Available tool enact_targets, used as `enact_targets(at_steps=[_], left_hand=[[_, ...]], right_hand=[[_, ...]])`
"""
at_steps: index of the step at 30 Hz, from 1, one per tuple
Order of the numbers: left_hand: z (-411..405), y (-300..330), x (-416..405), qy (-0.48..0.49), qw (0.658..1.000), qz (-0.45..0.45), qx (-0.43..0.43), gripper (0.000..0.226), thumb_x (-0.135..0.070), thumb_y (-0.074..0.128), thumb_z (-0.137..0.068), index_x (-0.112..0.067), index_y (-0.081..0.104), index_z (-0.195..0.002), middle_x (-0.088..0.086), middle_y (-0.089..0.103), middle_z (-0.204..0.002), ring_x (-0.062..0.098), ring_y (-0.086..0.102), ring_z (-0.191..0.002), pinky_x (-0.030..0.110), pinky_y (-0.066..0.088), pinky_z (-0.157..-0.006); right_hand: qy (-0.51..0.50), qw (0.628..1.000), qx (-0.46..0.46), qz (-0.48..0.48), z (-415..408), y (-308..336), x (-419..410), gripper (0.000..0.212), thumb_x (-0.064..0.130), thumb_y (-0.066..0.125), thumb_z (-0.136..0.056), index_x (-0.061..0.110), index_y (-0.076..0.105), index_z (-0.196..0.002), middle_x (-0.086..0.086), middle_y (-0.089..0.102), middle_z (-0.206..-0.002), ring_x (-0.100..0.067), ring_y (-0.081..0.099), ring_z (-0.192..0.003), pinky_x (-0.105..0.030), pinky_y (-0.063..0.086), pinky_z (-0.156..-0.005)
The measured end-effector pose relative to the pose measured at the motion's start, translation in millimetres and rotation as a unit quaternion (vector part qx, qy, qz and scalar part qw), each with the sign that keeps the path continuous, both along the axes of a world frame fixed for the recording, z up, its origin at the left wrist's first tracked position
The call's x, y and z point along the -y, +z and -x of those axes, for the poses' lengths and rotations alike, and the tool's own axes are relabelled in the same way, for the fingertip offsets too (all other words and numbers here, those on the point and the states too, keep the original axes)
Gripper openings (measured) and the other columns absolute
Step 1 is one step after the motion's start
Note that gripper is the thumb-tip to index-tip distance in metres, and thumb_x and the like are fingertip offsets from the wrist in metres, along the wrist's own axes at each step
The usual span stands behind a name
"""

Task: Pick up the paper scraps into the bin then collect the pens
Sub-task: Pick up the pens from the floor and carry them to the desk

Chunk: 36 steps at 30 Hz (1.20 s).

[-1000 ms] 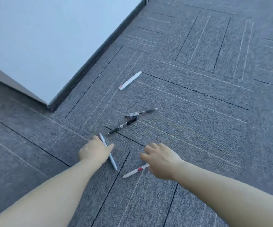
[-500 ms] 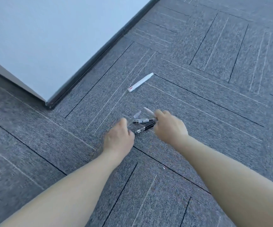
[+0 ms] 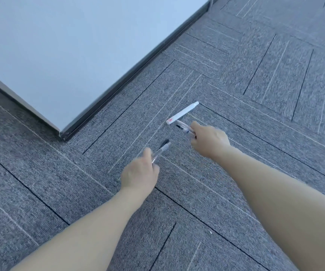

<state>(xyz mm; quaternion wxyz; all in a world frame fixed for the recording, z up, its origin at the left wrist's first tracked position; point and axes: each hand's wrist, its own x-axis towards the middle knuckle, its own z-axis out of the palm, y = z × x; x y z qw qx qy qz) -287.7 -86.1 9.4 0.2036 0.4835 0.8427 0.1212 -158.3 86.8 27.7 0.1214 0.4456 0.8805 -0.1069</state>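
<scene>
Both the left hand [image 3: 140, 173] and right hand [image 3: 209, 140] grip pens (blurred) near a white marker [image 3: 183, 112].

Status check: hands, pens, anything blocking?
Left hand shut on pens. Right hand shut on more pens. White pen on carpet, just beyond right hand. Nothing blocking.

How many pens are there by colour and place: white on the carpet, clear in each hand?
White pen on the carpet: 1
Clear pens in the left hand: 2, it seems (blurred)
Clear pens in the right hand: 2, it seems (blurred)
Total: 5, if the blurred counts are right
</scene>
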Motion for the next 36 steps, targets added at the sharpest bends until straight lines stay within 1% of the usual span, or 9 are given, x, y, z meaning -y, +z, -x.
enact_targets(at_steps=[4, 7, 12, 14, 18, 23, 27, 32, 36], left_hand=[[18.5, -0.1, -43.0, 0.124, 0.978, -0.015, 0.165, 0.008, -0.023, 0.044, -0.098, -0.016, 0.045, -0.098, 0.002, 0.055, -0.076, 0.017, 0.047, -0.056, 0.029, 0.035, -0.047], [22.1, -10.9, -58.4, 0.186, 0.943, -0.022, 0.277, 0.009, -0.022, 0.046, -0.097, -0.015, 0.052, -0.099, 0.006, 0.061, -0.088, 0.023, 0.057, -0.069, 0.035, 0.048, -0.058], [22.9, -19.0, -65.1, 0.210, 0.928, -0.008, 0.309, 0.014, -0.021, 0.044, -0.098, -0.014, 0.050, -0.108, 0.009, 0.063, -0.101, 0.025, 0.061, -0.081, 0.035, 0.048, -0.062], [22.2, -17.7, -68.5, 0.214, 0.924, -0.007, 0.318, 0.014, -0.021, 0.042, -0.099, -0.015, 0.049, -0.109, 0.010, 0.062, -0.101, 0.021, 0.056, -0.074, 0.032, 0.043, -0.058], [16.4, -9.8, -65.1, 0.201, 0.931, -0.002, 0.305, 0.011, -0.024, 0.041, -0.100, -0.017, 0.048, -0.103, 0.008, 0.063, -0.100, 0.020, 0.055, -0.068, 0.031, 0.044, -0.056], [-63.7, 36.1, -72.0, 0.105, 0.898, -0.110, 0.413, 0.012, -0.018, 0.044, -0.098, -0.019, 0.054, -0.092, 0.005, 0.068, -0.091, 0.021, 0.061, -0.078, 0.034, 0.045, -0.069], [-145.8, 120.7, -109.8, 0.023, 0.850, -0.184, 0.493, 0.017, -0.015, 0.044, -0.100, -0.019, 0.060, -0.097, -0.001, 0.072, -0.091, 0.010, 0.069, -0.080, 0.025, 0.047, -0.068], [-250.8, 269.2, -132.7, -0.126, 0.830, -0.246, 0.484, 0.016, -0.011, 0.046, -0.100, -0.015, 0.061, -0.096, -0.009, 0.063, -0.073, 0.001, 0.058, -0.061, 0.017, 0.043, -0.055], [-334.0, 403.1, -130.4, -0.230, 0.804, -0.237, 0.494, 0.018, -0.020, 0.048, -0.099, -0.029, 0.062, -0.107, -0.006, 0.071, -0.089, 0.012, 0.067, -0.085, 0.037, 0.054, -0.075]], right_hand=[[0.024, 0.999, 0.006, -0.022, 52.1, -1.9, -17.9, 0.030, 0.011, 0.040, -0.097, 0.026, 0.039, -0.123, -0.002, 0.051, -0.069, -0.021, 0.051, -0.055, -0.029, 0.038, -0.048], [0.025, 0.997, 0.068, -0.027, 75.7, -3.7, -22.0, 0.036, -0.001, 0.043, -0.090, 0.018, 0.041, -0.121, -0.005, 0.049, -0.070, -0.022, 0.050, -0.056, -0.030, 0.035, -0.047], [0.048, 0.988, 0.118, -0.091, 82.2, -3.2, -17.9, 0.034, 0.008, 0.051, -0.091, 0.014, 0.045, -0.124, -0.008, 0.061, -0.095, -0.025, 0.054, -0.062, -0.037, 0.049, -0.064], [0.024, 0.990, 0.098, -0.097, 77.4, -2.2, -17.6, 0.031, 0.017, 0.056, -0.091, 0.015, 0.052, -0.122, -0.008, 0.057, -0.100, -0.024, 0.055, -0.063, -0.041, 0.052, -0.069], [-0.139, 0.986, -0.087, 0.042, 39.0, 10.1, 0.3, 0.021, 0.035, 0.054, -0.089, 0.016, 0.052, -0.098, -0.002, 0.058, -0.081, -0.019, 0.055, -0.062, -0.029, 0.041, -0.051], [-0.275, 0.895, -0.312, 0.163, -34.8, 48.4, 25.3, 0.016, 0.029, 0.052, -0.080, 0.014, 0.058, -0.080, -0.001, 0.070, -0.070, -0.018, 0.056, -0.058, -0.033, 0.046, -0.055], [-0.357, 0.738, -0.537, 0.198, -108.1, 120.8, 11.2, 0.016, 0.016, 0.055, -0.092, 0.007, 0.056, -0.079, -0.002, 0.064, -0.062, -0.017, 0.064, -0.060, -0.040, 0.059, -0.059], [-0.370, 0.643, -0.665, 0.092, -207.5, 269.3, 13.1, 0.023, 0.029, 0.057, -0.096, 0.014, 0.055, -0.078, 0.003, 0.056, -0.062, -0.015, 0.052, -0.056, -0.029, 0.046, -0.045], [-0.372, 0.577, -0.727, 0.006, -285.1, 400.7, 36.4, 0.020, 0.025, 0.055, -0.097, 0.007, 0.060, -0.087, -0.006, 0.055, -0.075, -0.019, 0.052, -0.071, -0.034, 0.044, -0.065]])
